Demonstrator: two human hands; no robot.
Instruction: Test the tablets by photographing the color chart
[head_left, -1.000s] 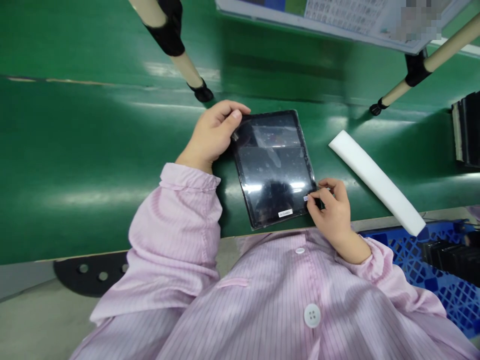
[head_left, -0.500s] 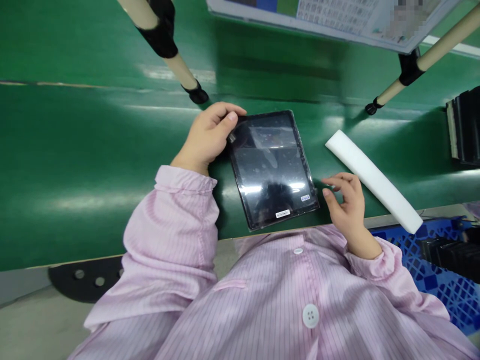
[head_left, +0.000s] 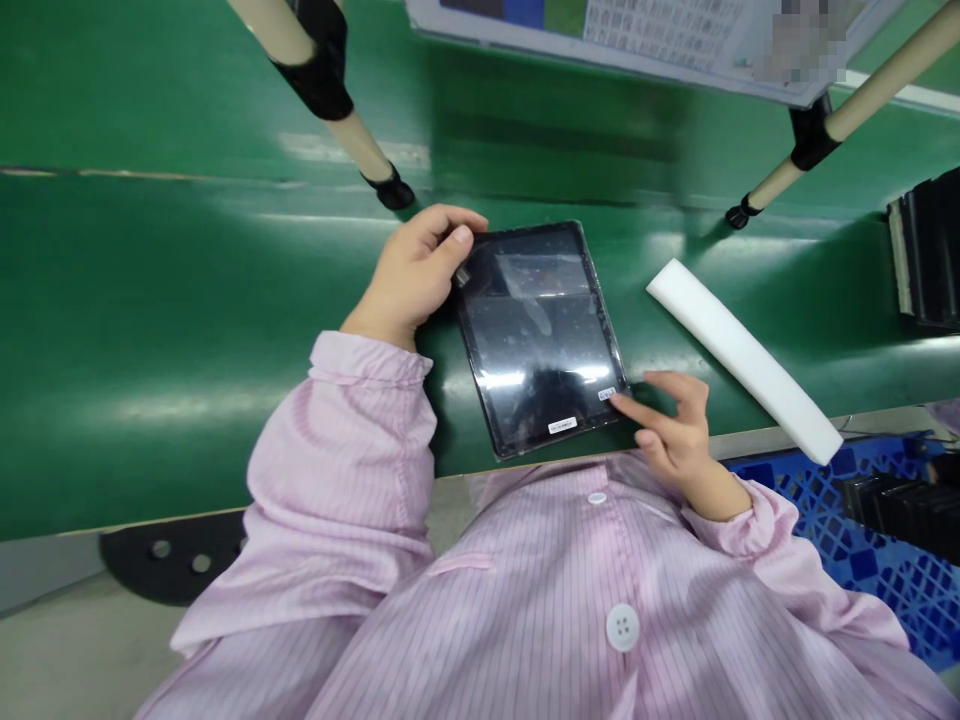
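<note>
A black tablet-like screen panel (head_left: 540, 330) with a glossy, filmed face lies on the green bench, slightly turned, close to the front edge. My left hand (head_left: 424, 265) grips its upper left corner, thumb on the face and fingers along the far edge. Over the lower right corner reaches my right hand (head_left: 671, 430); its index finger is stretched to a small label (head_left: 607, 394), and its other fingers are apart, holding nothing. Another white label (head_left: 562, 426) sits along the bottom edge. A white foam strip (head_left: 742, 360) lies slantwise to the right of my right hand.
Cream tube legs with black joints (head_left: 322, 60) stand at the back, bearing a tilted board (head_left: 637, 60) with printed sheets. Dark flat pieces (head_left: 934, 255) stand at the far right. A blue plastic crate (head_left: 862, 560) with black items is below the bench edge.
My right hand has moved left onto the panel's lower right corner, its index finger now stretched out to the small label. My left hand keeps its grip, and the panel stays in place.
</note>
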